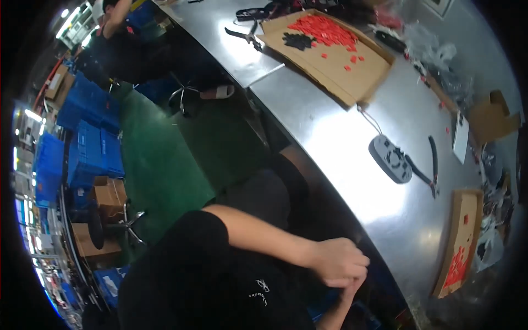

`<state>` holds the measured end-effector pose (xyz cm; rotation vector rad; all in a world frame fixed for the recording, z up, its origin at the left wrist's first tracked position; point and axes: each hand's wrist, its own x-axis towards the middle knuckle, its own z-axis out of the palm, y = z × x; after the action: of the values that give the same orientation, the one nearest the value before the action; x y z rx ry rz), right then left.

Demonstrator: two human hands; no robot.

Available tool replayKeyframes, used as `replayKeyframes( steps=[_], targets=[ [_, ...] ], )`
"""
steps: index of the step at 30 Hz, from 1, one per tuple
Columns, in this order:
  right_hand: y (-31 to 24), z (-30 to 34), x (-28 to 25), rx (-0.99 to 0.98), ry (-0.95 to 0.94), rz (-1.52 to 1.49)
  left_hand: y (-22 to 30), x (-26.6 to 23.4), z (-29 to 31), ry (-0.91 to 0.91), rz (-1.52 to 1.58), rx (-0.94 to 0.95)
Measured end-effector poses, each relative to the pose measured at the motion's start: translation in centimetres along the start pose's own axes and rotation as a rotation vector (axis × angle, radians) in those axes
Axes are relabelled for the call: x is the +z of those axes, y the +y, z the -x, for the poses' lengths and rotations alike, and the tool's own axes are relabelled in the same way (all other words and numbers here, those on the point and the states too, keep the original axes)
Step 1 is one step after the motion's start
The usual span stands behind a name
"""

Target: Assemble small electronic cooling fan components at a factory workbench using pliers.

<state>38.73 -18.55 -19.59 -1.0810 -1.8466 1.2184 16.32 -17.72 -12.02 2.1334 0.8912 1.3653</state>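
Observation:
My left hand [338, 263] is closed, its fingers curled, in front of my body beside the table's near edge. It meets my right hand [357, 281], most of which is hidden behind it. Whether anything is held between them cannot be seen. On the metal table [352, 192], nearest to my hands, lies a grey oval device [391, 159] with dark buttons and a looped cord. Cutting pliers [429, 170] with dark handles rest against its right side.
A shallow cardboard tray [352, 91] holds red pieces [324, 30] and a black pile [298, 41]. Other pliers [245, 36] lie left of it. A smaller cardboard tray [456, 236] with red pieces stands right. Blue crates [93, 148] and a seated person [118, 52] are left.

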Motion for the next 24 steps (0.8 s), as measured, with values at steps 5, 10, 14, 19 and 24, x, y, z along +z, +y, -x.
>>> replayKeyframes(
  steps=[5, 10, 14, 19, 24],
  targets=[
    [-3.9, -1.7, 5.6, 0.222, -0.197, -0.045, -2.4, -1.9, 7.0, 0.047, 0.213, -0.765],
    [-5.4, -4.4, 9.8, 0.220, -0.193, 0.140, -1.9, -7.3, 8.3, -0.014, 0.283, -0.794],
    [-6.0, -6.9, 11.4, 0.146, -0.225, 0.269, -2.6, -9.0, 10.2, 0.058, 0.278, -0.815],
    [-13.4, -9.1, 11.4, -0.074, -0.419, 0.365, -1.6, -11.6, 10.8, 0.152, 0.318, -0.774],
    [-8.4, -8.7, 10.6, 0.526, -0.561, -0.361, -1.1, -12.5, 11.4, 0.083, 0.504, -0.578]
  ],
)
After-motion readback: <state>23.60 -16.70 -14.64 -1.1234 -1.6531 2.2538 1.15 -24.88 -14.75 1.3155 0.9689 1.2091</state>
